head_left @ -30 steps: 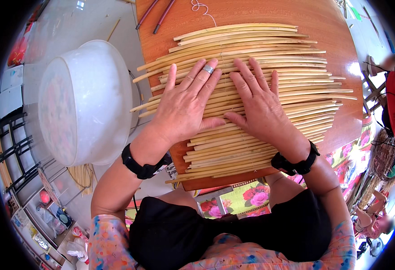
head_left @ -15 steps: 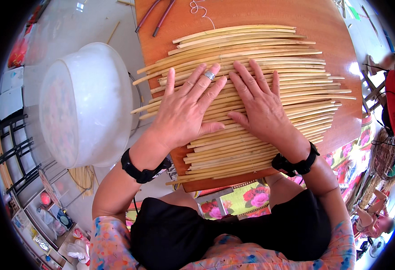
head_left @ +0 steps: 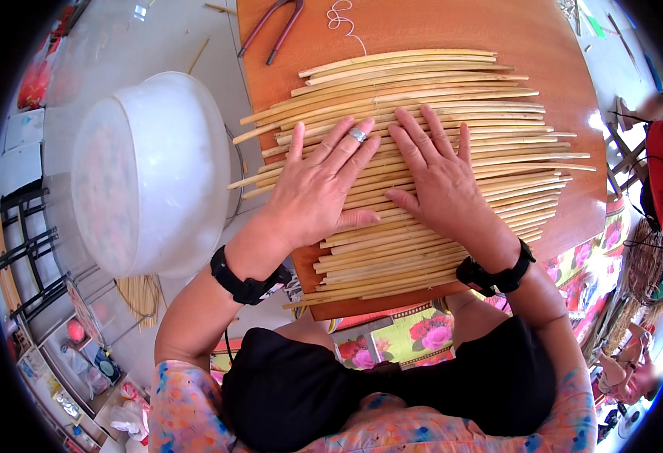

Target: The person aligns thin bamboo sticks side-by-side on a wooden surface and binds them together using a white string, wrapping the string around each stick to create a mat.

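Note:
A mat of pale yellow reed-like sticks (head_left: 452,90) lies across the wooden table (head_left: 437,23), its sticks side by side and joined by thin thread. My left hand (head_left: 320,174), with a silver ring on one finger, rests on the left half of the mat with its fingers spread. To the right of it, my right hand (head_left: 441,177) also lies flat on the sticks, fingers apart. Neither hand grips anything. Beyond the far edge of the mat, a loose white thread (head_left: 344,23) trails over the table top.
Dark red-handled pliers or cutters (head_left: 275,30) lie at the table's far left. A large whitish plastic tub (head_left: 157,174) stands left of the table. Under the near edge is flowered cloth (head_left: 414,332). Another person (head_left: 630,370) is at the far right.
Both hands stay flat on the mat, with only a very slight shift. The table, mat and tool sit marginally lower and farther right in the view.

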### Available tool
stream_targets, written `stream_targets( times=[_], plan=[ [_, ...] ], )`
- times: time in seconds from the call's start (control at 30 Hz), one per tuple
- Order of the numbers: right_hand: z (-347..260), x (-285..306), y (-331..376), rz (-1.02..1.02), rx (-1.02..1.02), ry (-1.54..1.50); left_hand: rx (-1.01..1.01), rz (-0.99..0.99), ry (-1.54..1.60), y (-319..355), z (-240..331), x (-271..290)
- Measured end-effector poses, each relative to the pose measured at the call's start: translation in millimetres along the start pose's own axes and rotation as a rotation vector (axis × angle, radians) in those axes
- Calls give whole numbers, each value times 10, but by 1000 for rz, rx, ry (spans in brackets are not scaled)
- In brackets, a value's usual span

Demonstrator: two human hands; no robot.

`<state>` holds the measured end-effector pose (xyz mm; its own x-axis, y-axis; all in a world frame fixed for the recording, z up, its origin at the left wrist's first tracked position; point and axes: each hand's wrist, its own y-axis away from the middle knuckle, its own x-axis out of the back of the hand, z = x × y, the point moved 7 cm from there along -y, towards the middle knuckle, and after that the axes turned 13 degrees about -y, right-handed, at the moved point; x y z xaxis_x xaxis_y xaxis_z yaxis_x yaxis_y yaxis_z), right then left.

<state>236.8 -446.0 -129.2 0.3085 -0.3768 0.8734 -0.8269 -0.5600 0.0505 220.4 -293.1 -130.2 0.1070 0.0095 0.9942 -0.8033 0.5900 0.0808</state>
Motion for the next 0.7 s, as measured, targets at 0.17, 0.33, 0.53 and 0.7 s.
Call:
stream_targets(
  times=[0.17,0.33,0.53,0.7],
  plan=[
    [-18,1,-9,6,1,-14,55,20,2,5,-47,18],
    [-37,68,-46,-10,-22,-7,84,45,-32,-21,-90,50],
    [-25,211,-265,151,105,3,92,50,-42,-83,-93,115],
    [106,326,-536,323,205,-156,137,103,33,-146,-130,160]
  ],
)
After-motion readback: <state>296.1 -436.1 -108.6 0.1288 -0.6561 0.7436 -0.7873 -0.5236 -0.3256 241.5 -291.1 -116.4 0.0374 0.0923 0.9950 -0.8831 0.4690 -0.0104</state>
